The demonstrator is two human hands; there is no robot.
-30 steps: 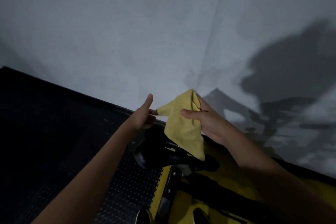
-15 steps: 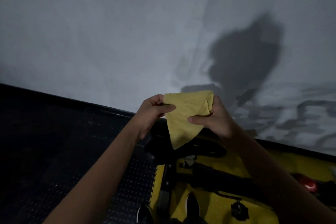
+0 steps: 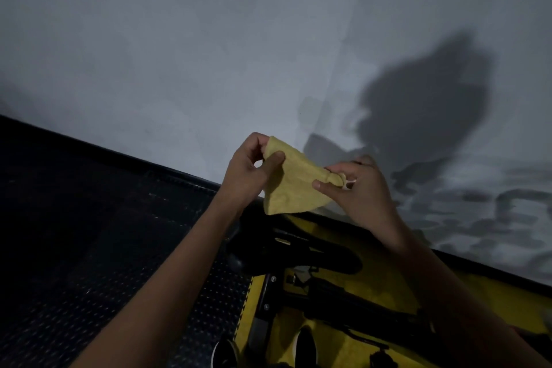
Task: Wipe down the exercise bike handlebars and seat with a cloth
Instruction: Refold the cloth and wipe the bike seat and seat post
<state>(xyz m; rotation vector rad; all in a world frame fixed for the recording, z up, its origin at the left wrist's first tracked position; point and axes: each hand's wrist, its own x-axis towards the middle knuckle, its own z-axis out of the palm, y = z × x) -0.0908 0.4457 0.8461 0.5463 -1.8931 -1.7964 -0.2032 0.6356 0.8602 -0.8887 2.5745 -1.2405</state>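
A yellow cloth [image 3: 294, 185] is stretched between both hands in front of me. My left hand [image 3: 249, 170] pinches its upper left corner. The other end is bunched between thumb and fingers of my right hand [image 3: 357, 188]. Below the hands lies the black bike seat [image 3: 298, 251], dark and hard to make out, with its black frame bar [image 3: 343, 296] running down to the right. No handlebars are visible.
A grey wall [image 3: 209, 54] fills the upper view, with shadows on its right part. Black studded floor mat [image 3: 104, 263] spreads left, a yellow mat [image 3: 343, 346] lies under the bike. My two shoes [image 3: 263, 349] show at the bottom edge.
Both hands have spread apart, pulling the cloth out from a folded bundle into a wider sheet. The right hand now bunches one end. The view has shifted slightly.
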